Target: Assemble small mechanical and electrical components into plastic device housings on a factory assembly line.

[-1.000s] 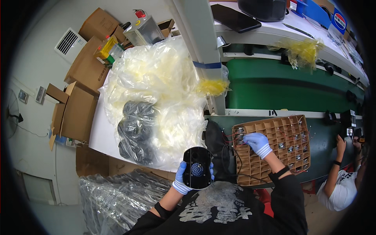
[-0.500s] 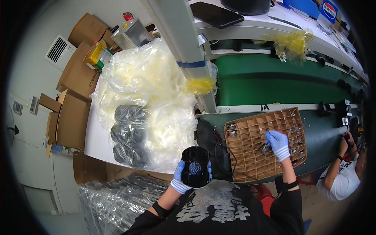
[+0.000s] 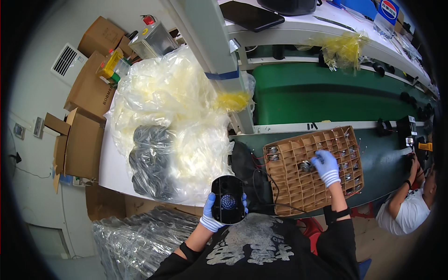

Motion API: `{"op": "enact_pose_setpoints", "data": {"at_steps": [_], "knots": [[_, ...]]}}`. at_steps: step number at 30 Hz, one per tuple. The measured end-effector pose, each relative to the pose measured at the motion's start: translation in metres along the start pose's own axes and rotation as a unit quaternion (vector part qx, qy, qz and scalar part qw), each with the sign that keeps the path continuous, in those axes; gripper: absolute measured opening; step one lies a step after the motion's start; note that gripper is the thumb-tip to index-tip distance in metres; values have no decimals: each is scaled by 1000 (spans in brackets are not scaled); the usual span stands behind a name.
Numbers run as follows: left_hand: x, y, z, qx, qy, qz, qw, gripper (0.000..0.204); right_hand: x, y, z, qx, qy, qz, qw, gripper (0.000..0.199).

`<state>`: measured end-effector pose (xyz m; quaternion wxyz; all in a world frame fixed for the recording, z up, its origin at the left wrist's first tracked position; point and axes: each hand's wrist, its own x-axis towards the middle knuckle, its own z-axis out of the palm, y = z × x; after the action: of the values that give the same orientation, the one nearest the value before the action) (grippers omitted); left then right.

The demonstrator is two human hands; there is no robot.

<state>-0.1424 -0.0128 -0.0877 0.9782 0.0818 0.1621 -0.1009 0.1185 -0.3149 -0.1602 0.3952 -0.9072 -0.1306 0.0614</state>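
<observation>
My left hand is closed around the side of a black oblong housing, held upright in front of my chest. A round, perforated bluish grille shows on the housing's face. Over the divided cardboard tray, my gloved right hand has its fingers curled in a pinch. Right by those fingertips is a small round metal part, which looks like a little speaker and seems to hang from them. Its exact grip point is too small to make out. Similar round parts sit in some of the tray's cells at its left and right ends.
Clear plastic bags heap on the left table, with wrapped black parts on them. A grey post rises beside the green conveyor belt. Black cables cross the tray's left side. A co-worker sits at far right.
My right hand has shifted slightly up and left over the tray, and the small round part has moved with it. My left hand still holds the housing. The whole view has shifted a little.
</observation>
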Motion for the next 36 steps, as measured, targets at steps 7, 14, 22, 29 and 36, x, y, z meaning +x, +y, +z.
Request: {"op": "enact_pose_setpoints", "data": {"at_steps": [7, 14, 22, 29, 36], "knots": [[10, -7, 6, 16, 7, -32, 999, 91, -42, -16, 36, -229, 105, -98, 963, 71], [6, -5, 14, 6, -8, -40, 999, 89, -29, -9, 45, -63, 62, 35, 995, 50], [2, 0, 2, 13, 8, -22, 1000, 89, -68, -114, -22, 455, -354, -58, 815, 50], [11, -8, 10, 7, 0, -38, 999, 89, -145, -180, -5, 322, -538, -214, 749, 57], [3, -8, 10, 14, -52, -76, 996, 96, -145, -193, -42, 126, -525, -254, 802, 54]]}}
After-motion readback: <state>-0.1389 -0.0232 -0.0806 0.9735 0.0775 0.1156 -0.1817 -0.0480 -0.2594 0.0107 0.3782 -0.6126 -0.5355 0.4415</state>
